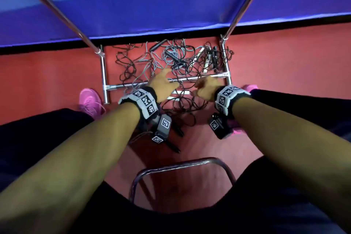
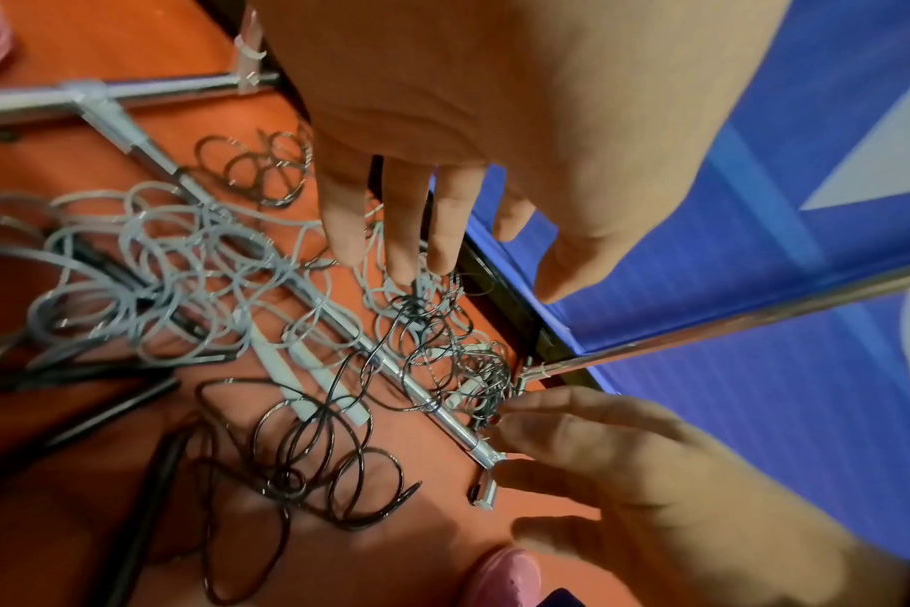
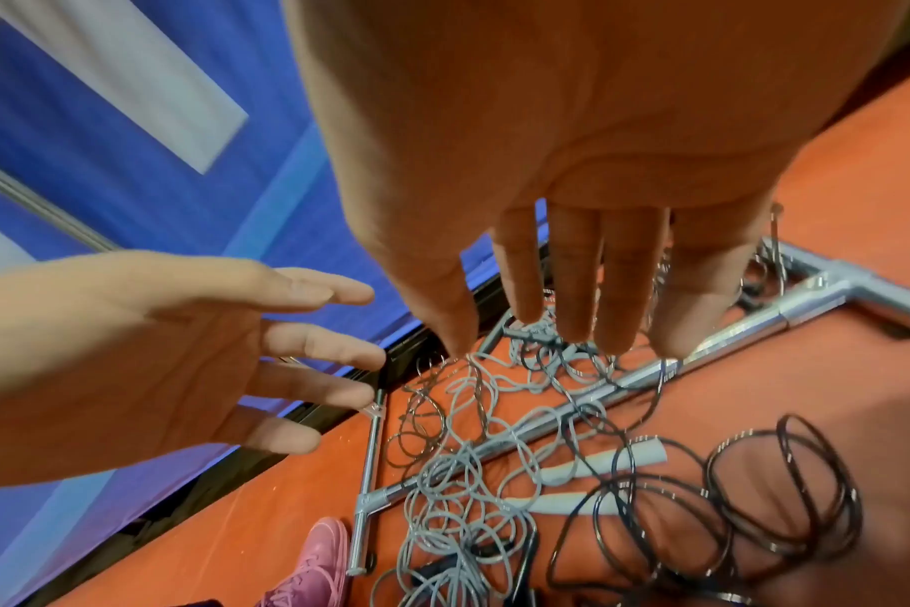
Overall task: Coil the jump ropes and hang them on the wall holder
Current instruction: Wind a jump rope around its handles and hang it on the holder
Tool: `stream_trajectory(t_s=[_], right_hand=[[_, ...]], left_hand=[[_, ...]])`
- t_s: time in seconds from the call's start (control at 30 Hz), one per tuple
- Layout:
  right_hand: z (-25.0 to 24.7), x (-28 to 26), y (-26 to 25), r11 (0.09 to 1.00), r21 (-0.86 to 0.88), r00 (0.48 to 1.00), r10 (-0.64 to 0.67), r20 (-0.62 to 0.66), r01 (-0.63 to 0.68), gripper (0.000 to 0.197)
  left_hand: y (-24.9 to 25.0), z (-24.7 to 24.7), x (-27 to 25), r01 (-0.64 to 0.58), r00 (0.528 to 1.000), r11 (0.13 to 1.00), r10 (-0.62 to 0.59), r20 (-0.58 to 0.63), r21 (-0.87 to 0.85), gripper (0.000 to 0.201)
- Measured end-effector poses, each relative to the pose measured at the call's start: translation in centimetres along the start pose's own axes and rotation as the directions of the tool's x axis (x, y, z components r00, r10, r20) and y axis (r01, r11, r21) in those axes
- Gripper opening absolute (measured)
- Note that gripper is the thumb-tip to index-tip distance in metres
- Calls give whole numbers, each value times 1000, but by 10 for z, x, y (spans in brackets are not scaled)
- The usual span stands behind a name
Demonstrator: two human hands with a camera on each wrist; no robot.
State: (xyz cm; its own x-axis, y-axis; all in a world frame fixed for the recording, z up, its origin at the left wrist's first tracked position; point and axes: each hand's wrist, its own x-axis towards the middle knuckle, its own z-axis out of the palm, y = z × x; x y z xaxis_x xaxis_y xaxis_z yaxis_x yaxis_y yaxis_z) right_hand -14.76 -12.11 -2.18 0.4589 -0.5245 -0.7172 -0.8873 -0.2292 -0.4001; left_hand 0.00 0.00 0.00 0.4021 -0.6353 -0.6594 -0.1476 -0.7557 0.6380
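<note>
Nearest the viewer, well to the near side of the crossbar, a bent tube stands between the person's knees above the red floor.

1. Between the tube and the crossbar: two black handles and loose, uncoiled loops of black rope lie on the floor.
2. Just on the near side of the crossbar: two white handles lie roughly parallel to it.
3. Over the middle of the crossbar: the left hand hovers palm down. Its fingers are straight and spread, and they hold nothing.
4. Over the crossbar, toward its right end: the right hand hovers palm down. Its fingers are straight and side by side, and they hold nothing. Whether any fingertip touches a rope cannot be told.
5. Off each end of the crossbar: one pink shoe to the left, a second shoe to the right.
6. Beyond the crossbar: grey rope lies tangled with more black rope on the floor. Several loops cross over the crossbar. Further handles, black and white, lie in the tangle at the far right.
7. Farthest from the crossbar: a blue panel, with two struts sloping down to the frame.
</note>
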Motion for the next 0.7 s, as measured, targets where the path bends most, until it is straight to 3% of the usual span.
stream_trajectory(t_s=[0.13, 0.27, 0.43, 0.53, 0.6, 0.7], right_hand=[[38, 34, 11, 995, 51, 991, 78, 111, -84, 37], [74, 62, 21, 998, 32, 998, 49, 46, -50, 32], [125, 107, 30, 993, -15, 993, 116, -6, -116, 66], [145, 116, 36, 978, -115, 982, 180, 60, -173, 83], [157, 121, 42, 966, -176, 975, 207, 77, -191, 76], [166, 128, 50, 986, -54, 986, 160, 38, -158, 41]], left_hand=[[-24, 17, 26, 88, 992, 980, -102, -76, -177, 66], [-42, 28, 51, 203, 970, 914, -236, -52, -352, 48], [-71, 44, 74, 262, 945, 863, -320, -67, -432, 37], [-85, 49, 83, 295, 925, 830, -373, -76, -474, 44], [-94, 51, 86, 298, 921, 830, -380, -87, -472, 46], [-101, 49, 85, 292, 928, 840, -365, -78, -458, 45]])
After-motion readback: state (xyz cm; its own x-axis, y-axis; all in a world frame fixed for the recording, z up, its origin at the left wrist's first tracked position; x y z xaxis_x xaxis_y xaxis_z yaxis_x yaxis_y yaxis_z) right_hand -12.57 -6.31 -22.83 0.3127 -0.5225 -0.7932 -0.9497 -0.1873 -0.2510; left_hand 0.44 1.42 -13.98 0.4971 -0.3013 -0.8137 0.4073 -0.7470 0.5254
